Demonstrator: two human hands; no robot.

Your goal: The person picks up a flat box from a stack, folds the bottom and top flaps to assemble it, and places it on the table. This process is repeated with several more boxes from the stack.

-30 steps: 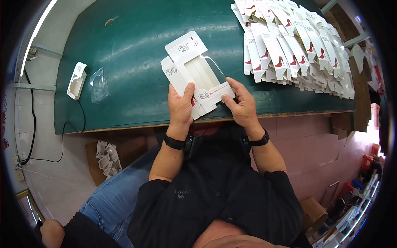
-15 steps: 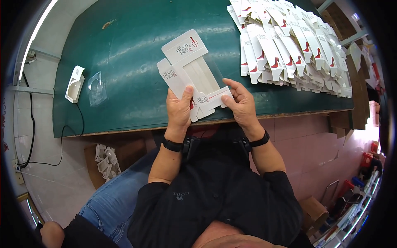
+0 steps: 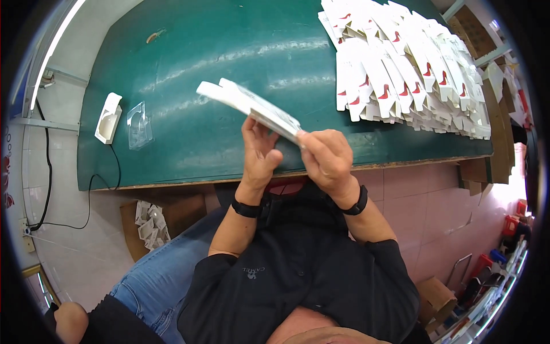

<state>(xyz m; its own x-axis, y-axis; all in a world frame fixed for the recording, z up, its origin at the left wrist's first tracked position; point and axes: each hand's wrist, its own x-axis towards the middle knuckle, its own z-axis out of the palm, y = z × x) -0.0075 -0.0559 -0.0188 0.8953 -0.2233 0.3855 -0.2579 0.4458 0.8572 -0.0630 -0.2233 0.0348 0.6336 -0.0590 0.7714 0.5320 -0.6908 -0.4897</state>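
A white folding carton (image 3: 260,108), seen almost edge-on and slightly blurred, is tilted above the front of the green table. My right hand (image 3: 330,161) pinches its lower right end between thumb and fingers. Under the carton's near side is my left hand (image 3: 258,157), its thumb standing apart and its fingertips partly hidden behind the card; they seem to touch it without gripping. The carton's printed face and window are turned out of sight. On the right, a large pile of flat white cartons (image 3: 395,71) with red shoe prints covers the table.
At the table's left stand a small open white box (image 3: 109,119) and a clear plastic tray (image 3: 139,127). A black cable (image 3: 117,163) hangs over the table (image 3: 189,143) edge. Below, a brown cardboard box (image 3: 134,229) holds white pieces. Another person's hand (image 3: 71,322) shows at lower left.
The carton has turned from face-up to nearly edge-on. My left thumb has come off it, and my right hand has rotated over its end.
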